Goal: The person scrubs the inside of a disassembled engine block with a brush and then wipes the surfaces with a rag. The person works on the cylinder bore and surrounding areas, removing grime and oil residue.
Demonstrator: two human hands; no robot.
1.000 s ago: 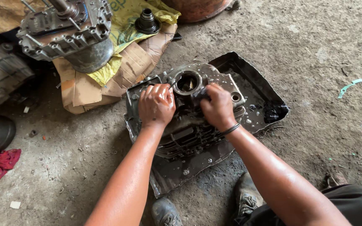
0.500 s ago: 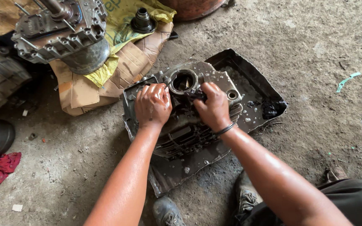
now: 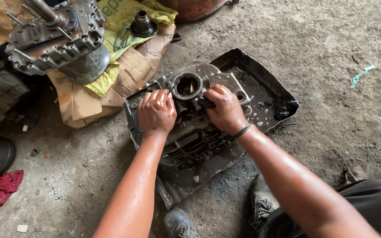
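Scrubbing stage: left hand (image 3: 156, 111) flat, steadying oily engine casing (image 3: 195, 132); right hand (image 3: 225, 108) fingers pinching dark rag (image 3: 207, 102); next, firm wiping.

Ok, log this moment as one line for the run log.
left hand: flat on oily metal casing | right hand: pressing dark rag beside its round bore | casing in black drip tray on concrete floor

Left hand (image 3: 156, 111) and right hand (image 3: 225, 109) are covering much of the oily grey metal engine casing (image 3: 195, 132); small dark item under right fingers unidentifiable. Frame edges are cropping the grey finned gearbox housing (image 3: 58, 39) and rusty round drum (image 3: 192, 6).
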